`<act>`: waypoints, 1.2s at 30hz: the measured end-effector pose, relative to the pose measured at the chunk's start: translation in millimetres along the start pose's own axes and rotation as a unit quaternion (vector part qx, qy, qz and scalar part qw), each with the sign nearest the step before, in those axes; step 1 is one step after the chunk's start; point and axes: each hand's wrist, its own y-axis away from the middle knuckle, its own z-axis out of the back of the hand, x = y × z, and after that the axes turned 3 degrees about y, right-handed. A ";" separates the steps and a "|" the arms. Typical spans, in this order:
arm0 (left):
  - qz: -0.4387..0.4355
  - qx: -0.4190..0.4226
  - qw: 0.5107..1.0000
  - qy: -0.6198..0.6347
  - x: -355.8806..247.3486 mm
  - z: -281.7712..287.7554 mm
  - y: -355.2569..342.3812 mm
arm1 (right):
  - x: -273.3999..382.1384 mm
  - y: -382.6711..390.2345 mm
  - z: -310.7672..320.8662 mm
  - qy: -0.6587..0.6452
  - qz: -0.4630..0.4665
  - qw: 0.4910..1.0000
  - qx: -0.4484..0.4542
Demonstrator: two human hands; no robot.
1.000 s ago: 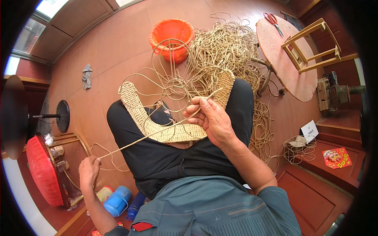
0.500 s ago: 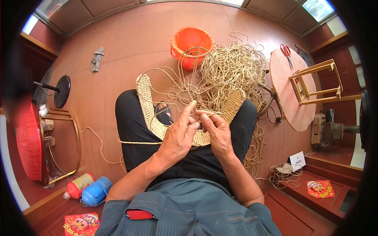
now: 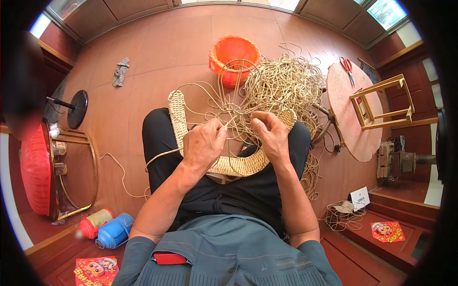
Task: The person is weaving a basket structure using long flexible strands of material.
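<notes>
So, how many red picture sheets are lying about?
2: one red sheet at the lower left, beside the left sleeve; another red sheet at right, below the middle. Others may be hidden.

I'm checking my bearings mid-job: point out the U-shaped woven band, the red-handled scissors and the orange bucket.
U-shaped woven band [image 3: 245, 166]: head view, on its curved lower stretch.
Red-handled scissors [image 3: 349, 71]: head view, around where handles meet blades.
Orange bucket [image 3: 234, 48]: head view, on its far inner side.

Cord loops ahead, open floor left
</notes>
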 end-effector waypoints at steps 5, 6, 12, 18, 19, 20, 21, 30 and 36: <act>0.004 0.004 1.000 0.008 -3.6 -13.1 -12.0 | 2.9 -22.6 -1.6 -0.017 -0.091 0.988 0.127; 0.023 0.009 0.999 0.033 -7.0 -14.3 -13.9 | 6.5 -24.8 -1.6 -0.051 -0.135 0.978 0.154; 0.025 0.000 0.997 0.071 -9.5 -22.6 -16.4 | 19.8 -26.8 -6.0 -0.101 -0.169 0.968 0.154; -0.043 -0.011 0.997 0.064 -1.9 -25.1 -20.1 | 16.9 -27.3 -9.8 -0.136 -0.176 0.967 0.124; -0.063 -0.011 0.997 0.050 -2.6 -24.4 -20.9 | 16.3 -27.7 -9.9 -0.136 -0.175 0.967 0.123; -0.065 -0.012 0.997 0.050 -5.9 -23.8 -21.6 | 14.9 -28.0 -10.0 -0.132 -0.166 0.970 0.121; -0.088 -0.038 0.994 0.048 -13.6 -21.1 -21.5 | 13.0 -27.4 -9.9 -0.129 -0.157 0.972 0.120; -0.268 -0.055 0.959 -0.079 -16.9 -27.8 -47.2 | 5.3 -26.3 -11.3 -0.084 -0.150 0.977 0.127; -0.246 -0.061 0.967 -0.013 -12.9 -30.5 -46.4 | -1.7 -27.2 -11.0 -0.098 -0.125 0.980 0.122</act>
